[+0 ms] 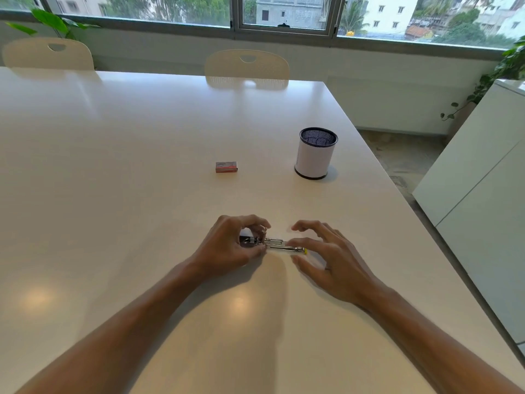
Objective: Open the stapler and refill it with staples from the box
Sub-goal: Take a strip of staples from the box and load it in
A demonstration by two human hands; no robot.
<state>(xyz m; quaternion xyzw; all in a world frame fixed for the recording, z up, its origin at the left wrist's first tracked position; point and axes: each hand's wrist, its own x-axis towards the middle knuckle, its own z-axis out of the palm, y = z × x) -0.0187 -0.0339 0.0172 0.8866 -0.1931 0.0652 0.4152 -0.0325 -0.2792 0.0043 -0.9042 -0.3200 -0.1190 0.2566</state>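
Note:
A small metal stapler point(277, 245) with a dark body and a yellow tip lies flat on the white table point(113, 166) between my hands, its silver staple channel showing. My left hand point(231, 245) pinches its dark left end with thumb and fingers. My right hand point(326, 257) rests fingertips on the right end near the yellow tip, its other fingers spread. The small red and grey staple box point(226, 167) lies shut farther back on the table, apart from both hands.
A mesh pen cup point(314, 153) with a white wrap stands to the back right. Two cream chairs point(246, 68) are pushed in at the table's far edge. A white cabinet point(480, 194) stands off the table's right edge.

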